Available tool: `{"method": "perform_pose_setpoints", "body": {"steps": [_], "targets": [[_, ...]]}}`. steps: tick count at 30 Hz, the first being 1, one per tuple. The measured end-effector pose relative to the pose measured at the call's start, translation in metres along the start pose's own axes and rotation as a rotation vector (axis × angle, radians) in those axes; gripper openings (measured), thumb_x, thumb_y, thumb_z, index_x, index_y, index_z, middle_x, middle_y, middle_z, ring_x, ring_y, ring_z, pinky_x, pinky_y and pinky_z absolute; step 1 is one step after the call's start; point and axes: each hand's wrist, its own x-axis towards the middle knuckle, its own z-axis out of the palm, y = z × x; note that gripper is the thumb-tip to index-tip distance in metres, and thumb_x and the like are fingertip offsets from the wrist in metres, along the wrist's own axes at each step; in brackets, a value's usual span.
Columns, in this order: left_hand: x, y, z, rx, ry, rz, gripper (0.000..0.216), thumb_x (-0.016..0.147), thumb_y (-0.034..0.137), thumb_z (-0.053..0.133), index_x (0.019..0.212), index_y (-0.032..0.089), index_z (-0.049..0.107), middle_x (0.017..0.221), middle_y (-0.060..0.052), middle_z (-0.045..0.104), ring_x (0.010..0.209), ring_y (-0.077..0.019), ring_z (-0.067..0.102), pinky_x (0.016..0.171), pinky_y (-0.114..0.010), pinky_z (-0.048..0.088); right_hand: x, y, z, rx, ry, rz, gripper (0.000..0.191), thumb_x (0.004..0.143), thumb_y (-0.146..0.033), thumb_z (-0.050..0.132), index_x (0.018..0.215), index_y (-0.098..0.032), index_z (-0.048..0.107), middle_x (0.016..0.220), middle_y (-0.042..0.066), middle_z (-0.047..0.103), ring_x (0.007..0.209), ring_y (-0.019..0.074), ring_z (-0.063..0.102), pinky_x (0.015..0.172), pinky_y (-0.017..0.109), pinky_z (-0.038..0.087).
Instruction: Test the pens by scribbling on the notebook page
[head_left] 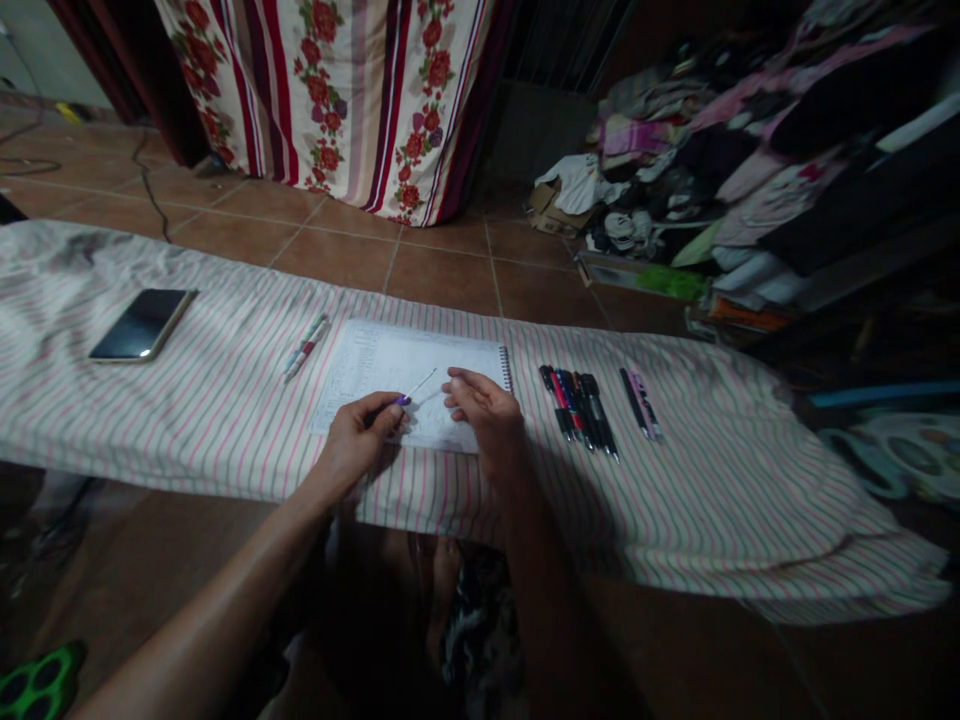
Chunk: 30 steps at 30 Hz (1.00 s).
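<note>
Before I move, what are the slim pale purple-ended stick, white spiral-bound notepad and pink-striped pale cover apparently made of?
Slim pale purple-ended stick: probably plastic, judging by the coloured end; finish blurred.
White spiral-bound notepad: matte paper, faint markings visible; dark coil, metal or plastic.
Pink-striped pale cover: soft, dull fabric, perhaps cotton, given its folds.

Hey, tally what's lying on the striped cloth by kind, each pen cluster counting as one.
White spiral-bound paper notebook: 1
Black-screened rectangular device: 1
Pen clusters: 3 (pale slim pens; mixed-colour slim pens; black and pink pens)
Total: 5
</note>
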Motion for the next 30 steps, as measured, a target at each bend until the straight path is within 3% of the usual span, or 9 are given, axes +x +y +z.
{"method": "perform_pose_setpoints", "body": {"steps": [5,12,15,18,22,30], "targets": [[-0.003,0.003,-0.002,-0.194,-0.022,-0.086,0.032,0.064,0.036,0.072,0.083,0.010,0.067,0.066,-0.003,0.065,0.057,-0.0107,0.057,0.058,-0.024,0.042,0.011,0.011,-0.028,-0.155,0.183,-0.076,0.033,0.066,-0.037,0.062,0.089,-0.014,0.067,0.064,0.003,0.064,0.056,0.0125,0.058,0.050,0.024,0.047],[-0.002,0.003,0.000,-0.338,-0.052,-0.109,0.029,0.063,0.031,0.075,0.083,0.011,0.068,0.069,-0.004,0.067,0.065,-0.0116,0.060,0.067,-0.024,0.044,0.014,0.025,-0.050,-0.447,0.188,-0.195,0.025,0.067,-0.031,0.059,0.083,-0.016,0.071,0.078,0.008,0.067,0.069,0.0183,0.062,0.065,0.033,0.050],[-0.002,0.003,0.002,-0.353,-0.065,-0.112,0.026,0.066,0.028,0.074,0.085,0.012,0.068,0.074,-0.005,0.068,0.070,-0.0118,0.060,0.072,-0.024,0.044,0.009,0.017,-0.041,-0.387,0.155,-0.149,0.028,0.067,-0.033,0.059,0.085,-0.015,0.070,0.071,0.006,0.066,0.062,0.0154,0.059,0.061,0.030,0.048],[-0.004,0.002,0.007,-0.346,-0.122,-0.132,0.024,0.068,0.030,0.072,0.084,0.012,0.069,0.074,-0.005,0.069,0.069,-0.0123,0.061,0.072,-0.024,0.044,0.002,0.005,-0.024,-0.209,0.011,-0.057,0.032,0.066,-0.038,0.062,0.087,-0.015,0.069,0.062,0.001,0.063,0.052,0.0107,0.052,0.049,0.023,0.044],[-0.006,0.000,0.014,-0.349,-0.201,-0.126,0.022,0.071,0.030,0.069,0.083,0.012,0.070,0.070,-0.004,0.066,0.064,-0.0106,0.058,0.067,-0.023,0.044,-0.007,-0.004,-0.002,-0.082,-0.189,-0.007,0.033,0.066,-0.041,0.063,0.088,-0.016,0.069,0.069,0.001,0.066,0.049,0.0073,0.049,0.046,0.021,0.041],[-0.008,-0.004,0.017,-0.342,-0.267,-0.120,0.018,0.074,0.030,0.066,0.075,0.012,0.068,0.068,-0.003,0.063,0.062,-0.0089,0.054,0.064,-0.022,0.041,-0.010,-0.003,0.012,-0.042,-0.146,-0.001,0.024,0.066,-0.038,0.065,0.075,-0.016,0.067,0.060,0.000,0.063,0.053,0.0107,0.054,0.049,0.022,0.042]]}}
